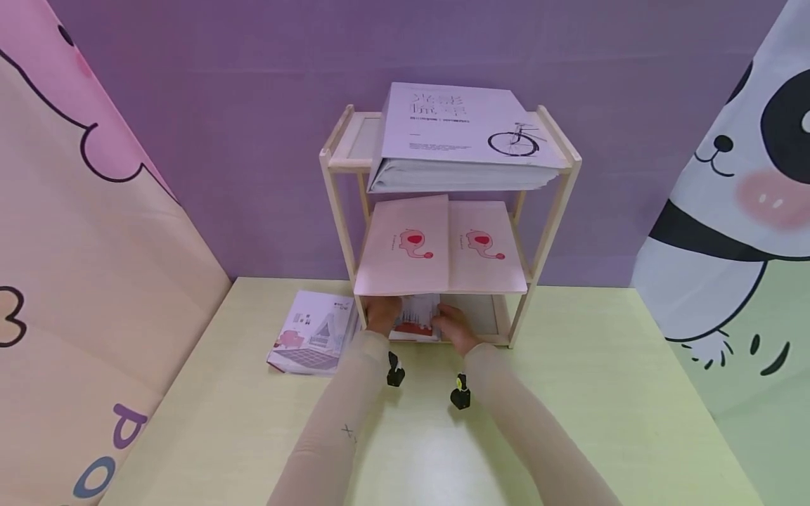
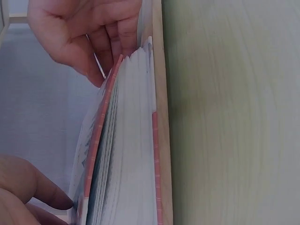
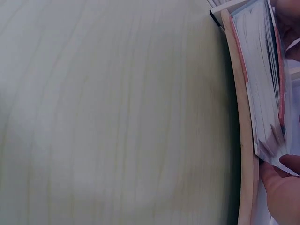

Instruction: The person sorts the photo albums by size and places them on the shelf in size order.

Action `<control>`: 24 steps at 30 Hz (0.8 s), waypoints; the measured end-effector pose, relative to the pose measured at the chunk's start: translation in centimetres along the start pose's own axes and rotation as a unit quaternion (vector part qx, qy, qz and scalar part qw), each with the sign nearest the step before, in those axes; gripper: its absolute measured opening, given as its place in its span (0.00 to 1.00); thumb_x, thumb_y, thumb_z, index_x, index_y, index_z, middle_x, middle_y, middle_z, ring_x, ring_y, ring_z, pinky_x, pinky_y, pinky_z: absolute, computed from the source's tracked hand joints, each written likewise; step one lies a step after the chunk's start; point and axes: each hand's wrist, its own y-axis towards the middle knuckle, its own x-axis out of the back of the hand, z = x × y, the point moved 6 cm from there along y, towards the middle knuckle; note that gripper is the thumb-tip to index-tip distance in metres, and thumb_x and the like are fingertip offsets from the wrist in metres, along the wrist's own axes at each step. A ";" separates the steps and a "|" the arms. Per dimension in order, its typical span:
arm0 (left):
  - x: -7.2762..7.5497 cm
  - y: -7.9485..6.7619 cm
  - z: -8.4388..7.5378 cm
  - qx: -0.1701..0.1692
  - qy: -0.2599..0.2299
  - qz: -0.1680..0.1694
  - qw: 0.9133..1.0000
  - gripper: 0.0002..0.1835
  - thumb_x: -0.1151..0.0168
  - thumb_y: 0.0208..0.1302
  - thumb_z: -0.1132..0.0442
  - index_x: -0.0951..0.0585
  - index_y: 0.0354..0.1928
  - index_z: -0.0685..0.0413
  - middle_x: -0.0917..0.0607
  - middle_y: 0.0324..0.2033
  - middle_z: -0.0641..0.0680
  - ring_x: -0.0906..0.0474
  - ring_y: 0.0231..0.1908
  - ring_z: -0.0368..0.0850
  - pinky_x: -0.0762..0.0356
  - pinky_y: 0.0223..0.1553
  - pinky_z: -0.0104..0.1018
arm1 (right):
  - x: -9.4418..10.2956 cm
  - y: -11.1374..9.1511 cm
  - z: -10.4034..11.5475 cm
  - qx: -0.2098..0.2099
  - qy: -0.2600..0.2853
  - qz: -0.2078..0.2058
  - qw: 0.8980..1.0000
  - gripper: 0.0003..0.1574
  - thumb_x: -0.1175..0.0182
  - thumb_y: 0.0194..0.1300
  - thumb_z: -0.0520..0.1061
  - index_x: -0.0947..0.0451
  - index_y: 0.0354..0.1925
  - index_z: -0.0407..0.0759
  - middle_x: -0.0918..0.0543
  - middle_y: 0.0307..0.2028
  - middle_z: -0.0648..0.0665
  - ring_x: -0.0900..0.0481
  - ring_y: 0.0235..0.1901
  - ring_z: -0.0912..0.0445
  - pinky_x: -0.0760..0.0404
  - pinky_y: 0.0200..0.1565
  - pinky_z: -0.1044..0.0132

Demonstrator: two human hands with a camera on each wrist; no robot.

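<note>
A thick book [image 1: 415, 316] with a white and red cover lies on the bottom tier of a wooden shelf; its cover is slightly raised from the pages [image 2: 124, 140]. My left hand [image 1: 382, 314] holds the book's left side, with fingertips at the cover's edge [image 2: 61, 199]. At the opposite end, my right hand [image 1: 453, 327] grips the book, the thumb by the cover and fingers near the page corner [image 3: 281, 185]. The upper shelf hides part of the book, and some of the left fingers are hidden.
The wooden shelf [image 1: 550, 218] carries a thick white book [image 1: 462, 133] on top and two pink elephant-print booklets [image 1: 408, 246] in the middle. Another book [image 1: 314, 332] lies on the table [image 1: 601, 393] left of the shelf. A purple wall [image 1: 253, 140] stands behind.
</note>
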 end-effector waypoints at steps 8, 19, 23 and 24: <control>12.4 -6.7 -3.9 0.032 -0.122 0.044 0.991 0.15 0.48 0.65 0.67 0.24 0.53 0.60 0.20 0.39 0.60 0.24 0.36 0.54 0.25 0.42 0.48 | -0.6 -0.1 0.0 -0.010 -0.025 0.007 1.000 0.38 0.47 0.62 0.40 0.43 0.68 0.32 0.37 0.67 0.34 0.38 0.64 0.42 0.40 0.64 0.46; 16.3 -9.6 -5.4 0.014 -0.113 0.038 0.993 0.16 0.41 0.60 0.66 0.23 0.51 0.63 0.20 0.41 0.61 0.27 0.34 0.56 0.28 0.42 0.50 | -0.3 -0.6 0.4 0.022 0.018 0.008 1.000 0.36 0.50 0.60 0.36 0.41 0.66 0.29 0.33 0.63 0.32 0.35 0.59 0.43 0.38 0.63 0.47; 16.3 -9.8 -5.3 0.014 -0.137 0.033 0.990 0.16 0.45 0.58 0.73 0.22 0.49 0.62 0.21 0.41 0.61 0.30 0.32 0.55 0.32 0.26 0.43 | -0.2 -0.7 0.4 0.024 0.033 0.016 0.999 0.35 0.49 0.59 0.36 0.39 0.66 0.29 0.33 0.64 0.33 0.37 0.61 0.45 0.40 0.64 0.49; 16.4 -9.9 -5.4 0.012 -0.138 0.028 0.990 0.16 0.45 0.57 0.73 0.22 0.49 0.62 0.21 0.41 0.61 0.30 0.33 0.56 0.34 0.25 0.42 | -0.1 -0.7 0.4 0.025 0.036 0.018 0.999 0.35 0.49 0.59 0.36 0.38 0.65 0.30 0.32 0.63 0.34 0.36 0.60 0.45 0.39 0.64 0.50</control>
